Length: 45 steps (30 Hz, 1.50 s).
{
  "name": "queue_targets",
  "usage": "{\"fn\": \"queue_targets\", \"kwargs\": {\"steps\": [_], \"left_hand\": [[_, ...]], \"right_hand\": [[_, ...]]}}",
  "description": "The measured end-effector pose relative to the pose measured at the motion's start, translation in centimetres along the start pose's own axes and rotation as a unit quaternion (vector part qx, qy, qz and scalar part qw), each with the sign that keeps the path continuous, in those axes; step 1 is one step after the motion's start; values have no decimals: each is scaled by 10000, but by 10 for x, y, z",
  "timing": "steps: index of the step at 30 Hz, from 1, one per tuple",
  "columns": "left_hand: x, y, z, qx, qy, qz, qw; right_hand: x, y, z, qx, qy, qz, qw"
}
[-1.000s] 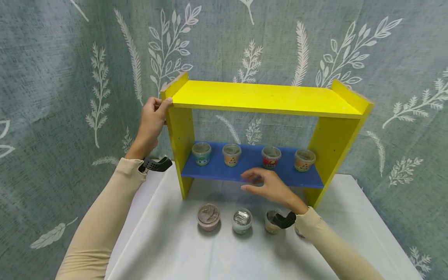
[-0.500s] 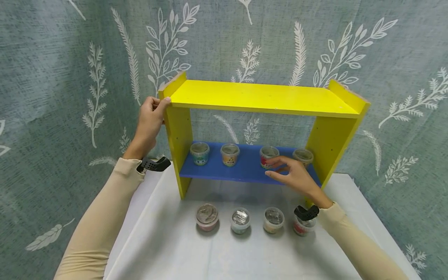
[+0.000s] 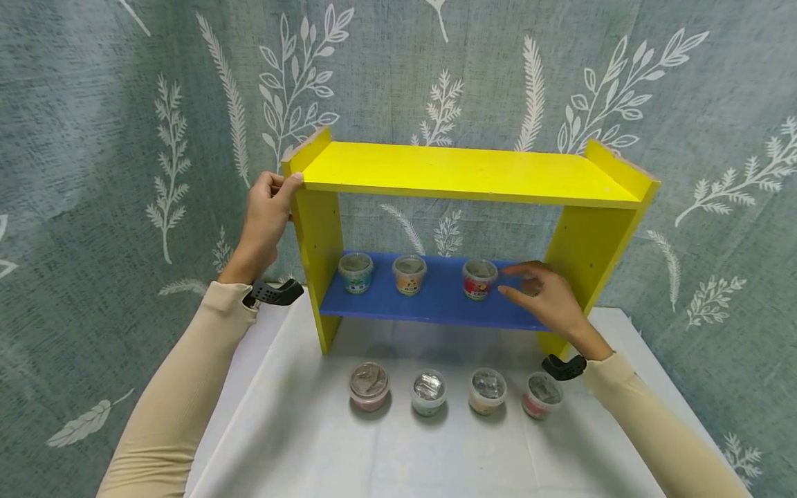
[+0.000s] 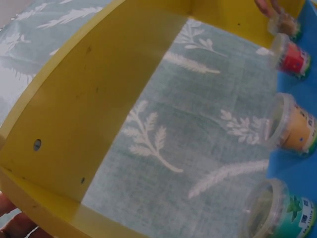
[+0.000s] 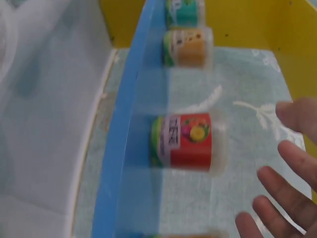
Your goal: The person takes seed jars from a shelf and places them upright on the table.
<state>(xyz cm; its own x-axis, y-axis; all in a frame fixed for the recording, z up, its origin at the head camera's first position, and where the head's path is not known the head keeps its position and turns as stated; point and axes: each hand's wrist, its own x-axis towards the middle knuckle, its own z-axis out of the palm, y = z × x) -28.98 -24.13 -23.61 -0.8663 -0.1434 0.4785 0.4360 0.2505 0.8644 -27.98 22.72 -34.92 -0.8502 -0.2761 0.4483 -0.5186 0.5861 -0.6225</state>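
Note:
My left hand (image 3: 264,214) grips the upper left corner of a yellow shelf unit (image 3: 461,171), thumb on the front edge. My right hand (image 3: 549,297) is at the right end of the blue lower shelf (image 3: 436,310), fingers apart and bent a little. In the head view it covers the rightmost cup (image 4: 288,26), which the left wrist view shows with fingertips right at its rim. Just left of that hand stands a red-labelled cup (image 3: 479,285). Further left on the blue board are an orange-labelled cup (image 3: 409,279) and a green-labelled cup (image 3: 356,278).
Before the unit, a row of similar lidded tubs stands on the white-covered table (image 3: 398,456): a pink tub (image 3: 369,389), a pale green tub (image 3: 428,393), an orange tub (image 3: 488,393) and a red tub (image 3: 543,397). A leaf-patterned cloth (image 3: 398,76) hangs behind.
My right hand has moved right along the blue shelf, past the red-labelled cup to the rightmost one, uncovering the red tub on the table. My left hand keeps its grip on the corner.

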Motion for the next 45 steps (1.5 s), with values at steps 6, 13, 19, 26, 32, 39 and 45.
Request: {"fn": "queue_targets", "kwargs": {"steps": [6, 13, 19, 26, 32, 39, 45], "left_hand": [[0, -1, -1, 25, 21, -4, 10000], [2, -2, 0, 87, 35, 21, 10000], [1, -3, -1, 108, 40, -16, 9999], [2, -2, -2, 62, 45, 37, 10000], [2, -1, -2, 65, 53, 3, 10000], [2, -1, -2, 129, 55, -23, 9999], [1, -1, -1, 89, 54, -42, 9999]], "right_hand": [[5, 6, -7, -374, 283, -90, 9989], [6, 11, -13, -730, 411, 73, 9965], [7, 17, -16, -1081, 281, 569, 9921], [7, 18, -18, -1201, -29, 1081, 9869], [8, 15, -21, -1299, -123, 1280, 9832], [7, 15, -22, -1341, -194, 1465, 9799], [5, 15, -21, -1388, -80, 1390, 9805]]}}
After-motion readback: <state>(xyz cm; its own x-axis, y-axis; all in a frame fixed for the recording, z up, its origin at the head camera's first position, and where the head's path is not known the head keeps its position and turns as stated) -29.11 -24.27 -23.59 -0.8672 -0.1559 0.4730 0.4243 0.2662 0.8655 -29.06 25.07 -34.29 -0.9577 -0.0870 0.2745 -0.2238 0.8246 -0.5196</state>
